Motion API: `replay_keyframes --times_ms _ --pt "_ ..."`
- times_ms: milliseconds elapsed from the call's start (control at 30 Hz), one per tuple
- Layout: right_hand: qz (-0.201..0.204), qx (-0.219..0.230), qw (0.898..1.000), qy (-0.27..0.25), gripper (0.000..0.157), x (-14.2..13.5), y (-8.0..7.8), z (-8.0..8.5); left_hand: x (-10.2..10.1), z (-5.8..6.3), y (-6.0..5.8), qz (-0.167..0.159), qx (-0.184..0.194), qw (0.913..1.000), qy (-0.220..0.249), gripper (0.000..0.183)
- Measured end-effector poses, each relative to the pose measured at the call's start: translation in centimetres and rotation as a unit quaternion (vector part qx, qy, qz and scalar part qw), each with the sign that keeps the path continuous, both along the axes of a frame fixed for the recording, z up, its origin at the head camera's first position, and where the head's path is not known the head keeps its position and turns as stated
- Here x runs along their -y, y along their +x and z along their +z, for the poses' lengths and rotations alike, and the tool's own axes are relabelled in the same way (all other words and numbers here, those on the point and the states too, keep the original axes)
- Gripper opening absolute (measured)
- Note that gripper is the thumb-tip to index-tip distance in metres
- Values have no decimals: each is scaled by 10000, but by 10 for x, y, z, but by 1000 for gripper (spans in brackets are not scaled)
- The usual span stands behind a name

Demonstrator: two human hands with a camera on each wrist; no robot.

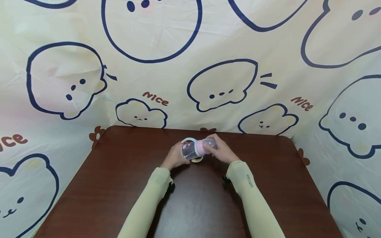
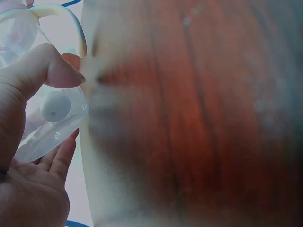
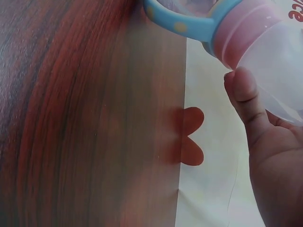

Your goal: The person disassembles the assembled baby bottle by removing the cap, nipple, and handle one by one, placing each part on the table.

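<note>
Above the far part of the table, a clear baby bottle (image 1: 189,151) lies tilted sideways between both hands. My left hand (image 1: 175,156) grips the bottle's base end; the left wrist view shows the thumb on one side of the clear bottom (image 2: 54,109) and fingers on the other. My right hand (image 1: 222,151) holds the clear domed cap (image 3: 279,64), its thumb close to the pink collar (image 3: 244,30). A light blue handle ring with yellow dots (image 3: 184,24) sits around the bottle beside the collar. The cap's far side is partly hidden by the right hand.
The dark brown wooden table (image 1: 113,195) spreads below both arms. Behind it and at both sides hangs a pale cloth (image 1: 175,77) printed with blue-outlined cartoon animals. The table's back edge runs just beyond the hands.
</note>
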State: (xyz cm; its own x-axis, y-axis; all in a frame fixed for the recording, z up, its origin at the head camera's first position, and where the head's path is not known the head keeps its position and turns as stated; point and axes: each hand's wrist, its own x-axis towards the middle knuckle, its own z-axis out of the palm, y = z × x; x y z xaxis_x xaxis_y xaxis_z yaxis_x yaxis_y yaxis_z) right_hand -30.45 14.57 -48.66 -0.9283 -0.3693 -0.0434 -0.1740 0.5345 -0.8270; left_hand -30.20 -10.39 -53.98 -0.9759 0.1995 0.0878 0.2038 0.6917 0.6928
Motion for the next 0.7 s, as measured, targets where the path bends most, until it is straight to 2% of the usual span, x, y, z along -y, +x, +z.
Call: replay_keyframes --times_ms 333,700 --pt "-136 -3 9998 -130 54 -15 0 -1 -1 -2 -1 24 80 9999 -142 88" --pt "-271 -37 9994 -194 55 -31 0 -2 0 3 1 41 117 9999 -34 93"
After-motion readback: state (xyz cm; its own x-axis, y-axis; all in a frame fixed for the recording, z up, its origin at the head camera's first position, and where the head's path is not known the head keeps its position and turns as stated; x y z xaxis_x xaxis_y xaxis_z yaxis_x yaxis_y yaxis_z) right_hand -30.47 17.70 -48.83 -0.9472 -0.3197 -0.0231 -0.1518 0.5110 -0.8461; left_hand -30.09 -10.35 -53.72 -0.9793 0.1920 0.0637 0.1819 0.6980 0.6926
